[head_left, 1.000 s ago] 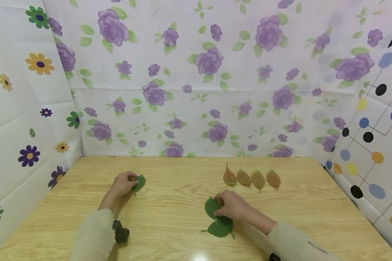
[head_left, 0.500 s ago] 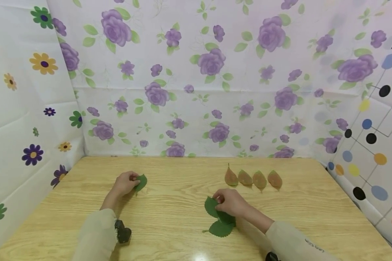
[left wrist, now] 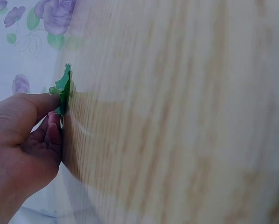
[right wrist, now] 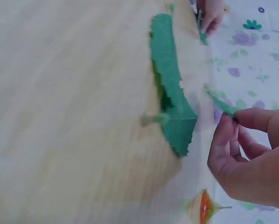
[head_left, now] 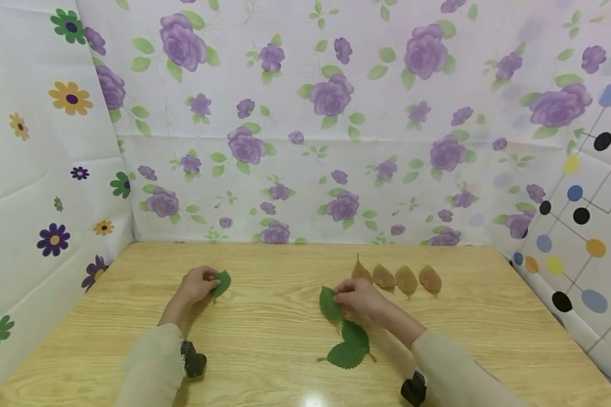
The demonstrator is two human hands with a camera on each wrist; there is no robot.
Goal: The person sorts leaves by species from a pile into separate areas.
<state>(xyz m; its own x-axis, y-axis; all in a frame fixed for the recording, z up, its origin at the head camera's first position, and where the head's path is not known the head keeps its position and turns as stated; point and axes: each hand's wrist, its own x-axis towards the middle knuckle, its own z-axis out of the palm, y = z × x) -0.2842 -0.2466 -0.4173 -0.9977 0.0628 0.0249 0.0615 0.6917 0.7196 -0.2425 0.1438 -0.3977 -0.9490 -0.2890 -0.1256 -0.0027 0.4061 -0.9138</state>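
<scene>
Head view: left grip (head_left: pixel 197 285) tight on green leaf (head_left: pixel 223 284), right grip (head_left: pixel 361 298) on second leaf (head_left: pixel 328 306), brown leaf (head_left: pixel 360 271) partly hidden behind it.

The far-left leaf (head_left: pixel 224 283), the leaf in the middle (head_left: pixel 328 305) and the overlapping pair of leaves (head_left: pixel 350 350) are deep green; the row of four leaves (head_left: pixel 406 278) is orange-brown edged yellow-green. The table (head_left: pixel 265 328) shows pale yellow wood grain. The back cloth (head_left: pixel 295 169) has purple roses and green foliage on white; the left cloth (head_left: pixel 25 152), green, orange and purple daisies on white; the right cloth (head_left: pixel 570 282), black, blue, orange and yellow dots joined by thin grey lines. The sleeves (head_left: pixel 153 362) are cream.
</scene>
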